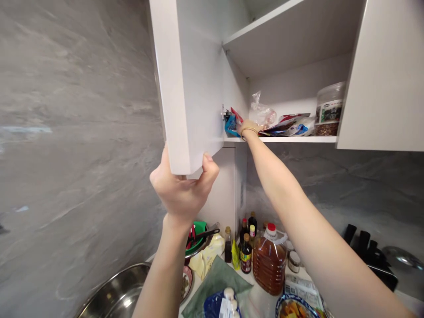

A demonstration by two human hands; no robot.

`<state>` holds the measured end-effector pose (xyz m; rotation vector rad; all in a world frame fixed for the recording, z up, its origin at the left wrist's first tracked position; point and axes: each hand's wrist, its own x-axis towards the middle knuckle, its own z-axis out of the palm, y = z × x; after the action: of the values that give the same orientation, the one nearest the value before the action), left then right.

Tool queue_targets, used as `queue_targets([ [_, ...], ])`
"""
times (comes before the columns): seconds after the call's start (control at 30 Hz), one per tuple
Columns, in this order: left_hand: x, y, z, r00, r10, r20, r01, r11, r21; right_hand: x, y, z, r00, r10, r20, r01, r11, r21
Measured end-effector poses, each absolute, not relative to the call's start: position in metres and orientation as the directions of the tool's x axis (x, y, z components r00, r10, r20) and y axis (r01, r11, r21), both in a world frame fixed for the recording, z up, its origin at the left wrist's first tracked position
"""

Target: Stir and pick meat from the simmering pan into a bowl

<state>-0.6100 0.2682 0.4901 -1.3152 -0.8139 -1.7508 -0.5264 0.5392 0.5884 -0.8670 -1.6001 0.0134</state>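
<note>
My left hand [183, 190] is wrapped around the lower edge of a white cabinet door [202, 88] that stands swung out, the thumb on its inner face. My right hand [249, 127], with a gold bangle at the wrist, reaches onto the cabinet's lower shelf [298, 139]. It touches or lies right beside a red and blue packet [232, 125] at the left end; its fingers are mostly hidden. Behind it sits a clear plastic bag [263, 114]. To its right lie several flat packets [291, 123], and a clear jar [329, 109] of dark dried pieces stands farther along.
On the counter below are several sauce bottles [245, 254], a large jug of brown liquid [270, 260], a steel basin [115, 291], a green cloth [212, 278], a blue tray of white round items [217, 304], a patterned bowl [281, 304] and a knife block [380, 269].
</note>
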Motion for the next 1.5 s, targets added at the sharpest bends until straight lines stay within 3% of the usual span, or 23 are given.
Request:
queue_targets([
  [0.13, -0.603, 0.27, 0.489, -0.138, -0.169, 0.976, 0.895, -0.443, 0.05, -0.51, 0.505, 0.58, -0.015, 0.535, 0.845, 0.722, 0.591, -0.361],
  [0.27, -0.577, 0.28, 0.492, 0.049, -0.193, 0.98, 0.912, -0.391, -0.122, -0.461, 0.451, 0.506, -0.069, 0.324, 0.944, 0.581, 0.782, -0.226],
  [0.33, -0.557, 0.289, 0.495, 0.215, -0.104, 0.971, 0.905, -0.352, -0.238, -0.426, 0.421, 0.43, 0.038, 0.425, 0.904, 0.471, 0.791, -0.392],
  [0.43, -0.521, 0.301, 0.499, 0.405, 0.235, 0.883, 0.884, -0.348, -0.313, -0.37, 0.372, 0.277, 0.178, 0.721, 0.669, 0.315, 0.603, -0.733],
  [0.5, -0.501, 0.308, 0.492, 0.486, 0.292, 0.824, 0.846, -0.394, -0.359, -0.339, 0.332, 0.172, 0.135, 0.907, 0.398, 0.29, 0.348, -0.891],
  [0.57, -0.487, 0.313, 0.467, 0.53, 0.29, 0.797, 0.808, -0.457, -0.371, -0.32, 0.284, 0.084, 0.128, 0.981, 0.148, 0.327, 0.099, -0.94],
  [0.63, -0.483, 0.312, 0.416, 0.514, 0.354, 0.781, 0.783, -0.565, -0.258, -0.313, 0.233, 0.023, 0.087, 0.995, -0.043, 0.331, -0.069, -0.941],
  [0.7, -0.486, 0.303, 0.34, 0.493, 0.446, 0.747, 0.697, -0.717, -0.032, -0.316, 0.185, -0.01, 0.03, 0.987, -0.159, 0.332, -0.16, -0.93],
  [0.77, -0.493, 0.283, 0.252, 0.484, 0.608, 0.629, 0.589, -0.759, 0.279, -0.322, 0.149, -0.024, 0.062, 0.983, -0.175, 0.362, -0.185, -0.914],
  [0.83, -0.501, 0.254, 0.168, 0.484, 0.79, 0.377, 0.539, -0.608, 0.582, -0.324, 0.128, -0.028, 0.172, 0.978, -0.123, 0.44, -0.187, -0.878],
  [0.87, -0.504, 0.237, 0.132, 0.464, 0.855, 0.234, 0.541, -0.482, 0.689, -0.323, 0.121, -0.028, 0.227, 0.97, -0.091, 0.486, -0.194, -0.852],
  [0.93, -0.507, 0.203, 0.076, 0.443, 0.896, -0.006, 0.552, -0.268, 0.79, -0.32, 0.112, -0.027, 0.298, 0.953, -0.058, 0.559, -0.223, -0.799],
  [1.03, -0.505, 0.166, 0.03, 0.4, 0.895, -0.194, 0.646, -0.125, 0.753, -0.316, 0.1, -0.02, 0.295, 0.946, -0.135, 0.565, -0.287, -0.774],
  [1.23, -0.493, 0.162, 0.002, 0.663, 0.695, -0.277, 0.661, -0.371, 0.652, -0.314, 0.059, -0.009, 0.208, 0.955, -0.209, 0.5, -0.288, -0.817],
  [1.37, -0.475, 0.174, -0.002, 0.745, 0.585, -0.319, 0.617, -0.424, 0.664, -0.284, 0.038, -0.018, 0.37, 0.903, -0.218, 0.522, -0.397, -0.755],
  [1.5, -0.435, 0.16, 0.004, 0.708, 0.649, -0.277, 0.642, -0.43, 0.635, -0.206, 0.067, -0.017, 0.514, 0.806, -0.293, 0.569, -0.576, -0.587],
])
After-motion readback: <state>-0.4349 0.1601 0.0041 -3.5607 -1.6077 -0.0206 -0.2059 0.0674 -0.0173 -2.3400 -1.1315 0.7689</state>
